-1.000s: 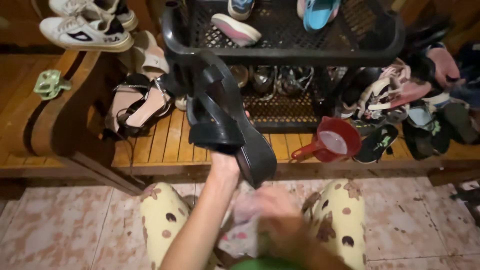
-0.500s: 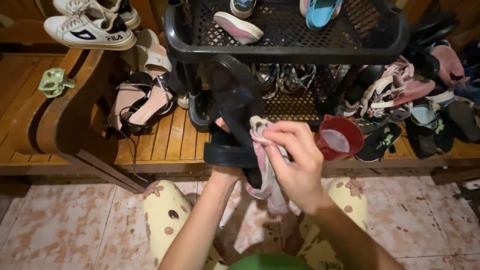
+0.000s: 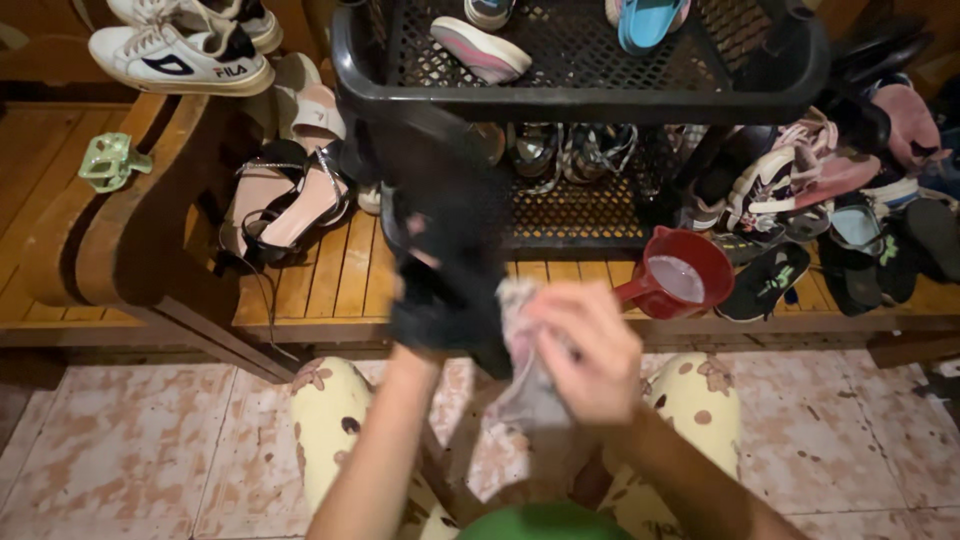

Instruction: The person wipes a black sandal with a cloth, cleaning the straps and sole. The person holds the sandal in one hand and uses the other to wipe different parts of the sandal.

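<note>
My left hand [image 3: 420, 265] holds a black heeled sandal [image 3: 445, 235] up in front of me; the shoe hides most of that hand. Pressed against the sandal's lower right side is a pale pink cloth [image 3: 525, 360], gripped in my right hand [image 3: 590, 350]. Both the hand and the cloth are blurred. My knees in yellow spotted trousers [image 3: 335, 425] frame the hands from below.
A black plastic shoe rack [image 3: 580, 95] full of sandals and slippers stands on a wooden slatted platform [image 3: 330, 275]. A red dipper with water [image 3: 680, 275] sits to the right. White sneakers [image 3: 180, 60] and strappy heels [image 3: 280, 205] lie at the left. Below is a tiled floor [image 3: 130, 440].
My right hand came up with the cloth to the sandal, then slid down along its side. The sandal has tilted and dropped slightly toward me.
</note>
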